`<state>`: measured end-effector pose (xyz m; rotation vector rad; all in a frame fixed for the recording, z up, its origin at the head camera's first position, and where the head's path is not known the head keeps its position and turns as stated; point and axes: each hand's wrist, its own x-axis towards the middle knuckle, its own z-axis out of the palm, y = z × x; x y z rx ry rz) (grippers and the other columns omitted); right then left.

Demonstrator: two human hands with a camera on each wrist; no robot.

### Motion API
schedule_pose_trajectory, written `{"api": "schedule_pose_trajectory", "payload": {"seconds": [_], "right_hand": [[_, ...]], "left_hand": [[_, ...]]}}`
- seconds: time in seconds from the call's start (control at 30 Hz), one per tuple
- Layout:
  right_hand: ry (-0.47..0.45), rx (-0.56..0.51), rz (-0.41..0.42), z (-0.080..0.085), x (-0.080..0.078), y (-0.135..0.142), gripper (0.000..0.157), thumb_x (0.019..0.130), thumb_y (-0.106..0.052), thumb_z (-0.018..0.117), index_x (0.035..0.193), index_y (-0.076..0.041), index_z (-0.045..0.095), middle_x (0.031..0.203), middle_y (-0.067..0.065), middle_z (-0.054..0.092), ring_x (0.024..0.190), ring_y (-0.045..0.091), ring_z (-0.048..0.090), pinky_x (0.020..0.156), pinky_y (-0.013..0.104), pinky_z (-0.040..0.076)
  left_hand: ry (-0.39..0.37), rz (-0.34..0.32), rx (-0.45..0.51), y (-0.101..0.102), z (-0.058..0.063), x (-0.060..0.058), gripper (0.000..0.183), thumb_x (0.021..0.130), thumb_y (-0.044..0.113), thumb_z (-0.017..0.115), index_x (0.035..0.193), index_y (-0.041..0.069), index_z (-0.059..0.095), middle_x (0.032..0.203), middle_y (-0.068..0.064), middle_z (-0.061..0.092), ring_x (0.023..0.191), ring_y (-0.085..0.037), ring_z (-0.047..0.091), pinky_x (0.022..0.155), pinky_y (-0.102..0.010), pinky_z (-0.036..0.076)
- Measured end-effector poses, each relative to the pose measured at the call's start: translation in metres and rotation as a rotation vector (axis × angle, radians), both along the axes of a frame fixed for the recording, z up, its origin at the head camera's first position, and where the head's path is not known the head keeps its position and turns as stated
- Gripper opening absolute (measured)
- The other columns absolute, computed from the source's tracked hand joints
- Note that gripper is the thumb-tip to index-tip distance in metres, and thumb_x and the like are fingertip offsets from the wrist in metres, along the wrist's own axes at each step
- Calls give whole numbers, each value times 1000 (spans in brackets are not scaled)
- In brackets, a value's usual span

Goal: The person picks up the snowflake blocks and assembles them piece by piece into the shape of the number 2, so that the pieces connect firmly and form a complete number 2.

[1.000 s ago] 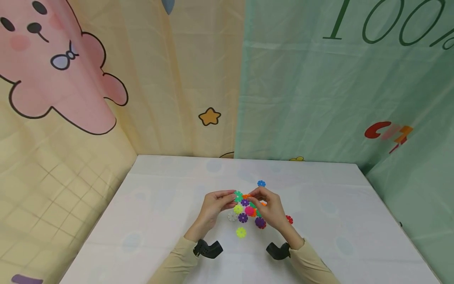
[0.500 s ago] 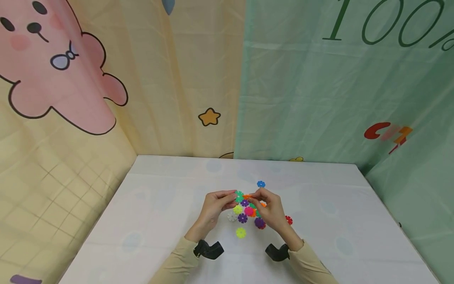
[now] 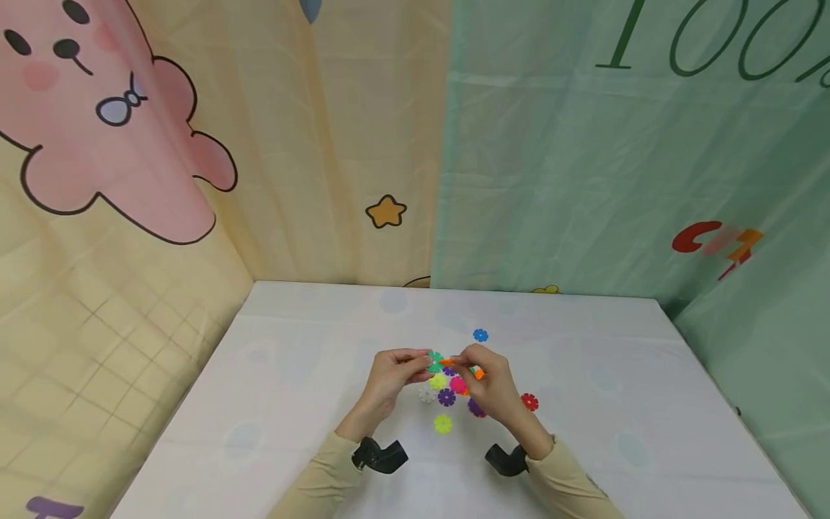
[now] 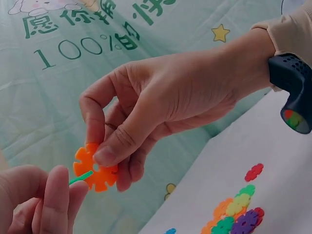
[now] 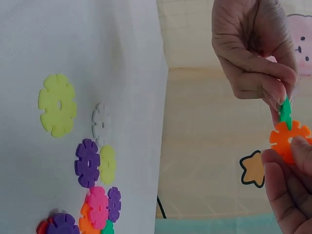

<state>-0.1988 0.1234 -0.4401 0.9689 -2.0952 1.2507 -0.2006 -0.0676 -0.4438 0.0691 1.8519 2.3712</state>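
Observation:
My left hand (image 3: pixel 393 376) pinches a green snowflake-shaped plastic disc (image 3: pixel 435 362) with a notched edge. My right hand (image 3: pixel 491 380) pinches an orange notched disc (image 4: pixel 92 168) of the same kind between thumb and fingers. Both hands are raised above the loose pieces. In the left wrist view the green disc is seen edge-on and meets the orange one at its rim, the two set crosswise. The right wrist view shows the green disc (image 5: pixel 285 113) against the orange disc's notched edge. How deeply they interlock is unclear.
Below the hands lie several loose discs on the white table (image 3: pixel 259 432): purple (image 3: pixel 446 397), yellow (image 3: pixel 443 424), pink (image 3: pixel 457 384) and clear (image 3: pixel 426 394). A blue disc (image 3: pixel 480 335) lies farther back, a red one (image 3: pixel 529 401) to the right. Printed curtains surround the table.
My right hand has shifted slightly left, bringing the orange disc closer against the green one. The blue disc is now uncovered. My left hand stays almost still.

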Motion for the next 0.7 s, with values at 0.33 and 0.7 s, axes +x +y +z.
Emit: {"api": "schedule_pose_trajectory", "payload": {"seconds": [0.33, 0.7], "right_hand": [[-174, -97, 28, -12, -8, -1, 17, 78, 11, 71, 87, -2, 64, 85, 9, 67, 73, 23, 67, 64, 37, 57], [-429, -196, 25, -6, -8, 1, 16, 89, 1, 63, 105, 3, 66, 90, 12, 67, 75, 28, 66, 68, 33, 56]], "left_hand": [[-43, -9, 52, -2, -2, -4, 31, 89, 6, 66, 112, -14, 62, 106, -17, 66, 72, -10, 67, 74, -25, 54], [124, -6, -129, -3, -11, -6, 33, 94, 21, 62, 113, -6, 65, 103, -14, 67, 82, -20, 68, 78, -30, 54]]}}
